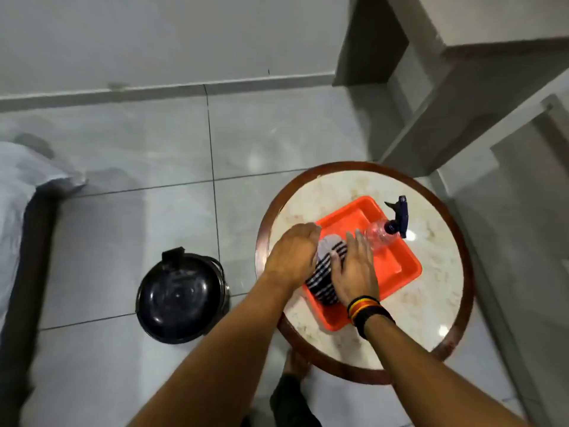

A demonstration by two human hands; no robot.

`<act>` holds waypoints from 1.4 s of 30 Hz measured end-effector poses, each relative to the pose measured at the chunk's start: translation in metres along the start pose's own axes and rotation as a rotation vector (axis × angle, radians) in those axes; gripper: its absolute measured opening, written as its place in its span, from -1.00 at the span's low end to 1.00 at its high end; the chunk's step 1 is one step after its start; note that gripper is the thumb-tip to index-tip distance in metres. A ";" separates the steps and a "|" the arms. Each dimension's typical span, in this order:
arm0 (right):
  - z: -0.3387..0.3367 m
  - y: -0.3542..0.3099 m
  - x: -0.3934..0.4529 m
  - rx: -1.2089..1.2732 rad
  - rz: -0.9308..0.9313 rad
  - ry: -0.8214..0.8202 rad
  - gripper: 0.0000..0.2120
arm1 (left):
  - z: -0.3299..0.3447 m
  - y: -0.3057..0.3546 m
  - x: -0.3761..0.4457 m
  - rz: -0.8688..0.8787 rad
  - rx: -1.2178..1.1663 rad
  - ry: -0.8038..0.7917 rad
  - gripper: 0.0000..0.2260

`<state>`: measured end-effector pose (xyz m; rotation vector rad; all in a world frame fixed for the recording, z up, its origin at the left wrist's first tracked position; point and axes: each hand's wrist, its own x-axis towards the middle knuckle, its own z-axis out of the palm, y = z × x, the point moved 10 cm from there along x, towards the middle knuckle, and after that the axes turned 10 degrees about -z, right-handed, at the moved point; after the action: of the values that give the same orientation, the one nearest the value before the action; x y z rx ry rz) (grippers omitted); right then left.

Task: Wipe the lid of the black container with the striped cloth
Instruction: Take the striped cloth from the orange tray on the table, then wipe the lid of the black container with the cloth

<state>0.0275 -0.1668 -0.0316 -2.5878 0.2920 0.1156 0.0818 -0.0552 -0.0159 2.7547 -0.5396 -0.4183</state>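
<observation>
The striped black-and-white cloth point(325, 272) lies bunched in an orange tray point(397, 263) on a round table. My left hand point(292, 257) is curled over the cloth's left side and grips it. My right hand point(357, 269), with dark bands on its wrist, rests flat on the cloth's right side, fingers stretched out. The black container point(181, 295) stands on the floor to the left of the table, its shiny domed lid point(177, 292) closed. Neither hand is near it.
A clear spray bottle point(388, 232) with a dark blue trigger lies in the tray's far corner. The round table point(437, 272) has a marble top and a dark wooden rim. A bed edge with white sheet point(18, 192) is at left; white steps point(462, 87) rise at right.
</observation>
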 end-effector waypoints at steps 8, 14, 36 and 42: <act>0.067 0.092 -0.022 0.104 0.422 -0.042 -0.29 | 0.094 0.002 0.031 -0.217 0.049 -0.189 -0.50; 0.075 0.105 -0.012 0.041 0.429 -0.004 -0.37 | 0.119 -0.007 0.042 -0.295 0.058 -0.185 -0.51; 0.112 -0.218 0.007 0.136 -0.304 0.095 -0.55 | -0.037 -0.259 -0.155 -0.794 -0.806 0.421 -0.74; 0.275 -0.239 -0.015 0.107 -0.372 -0.128 -0.54 | 0.094 -0.365 -0.219 -1.068 -0.920 0.402 -0.76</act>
<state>0.0610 0.1781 -0.1466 -2.4672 -0.2242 0.1263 -0.0281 0.3338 -0.1792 1.8743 1.0175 -0.2069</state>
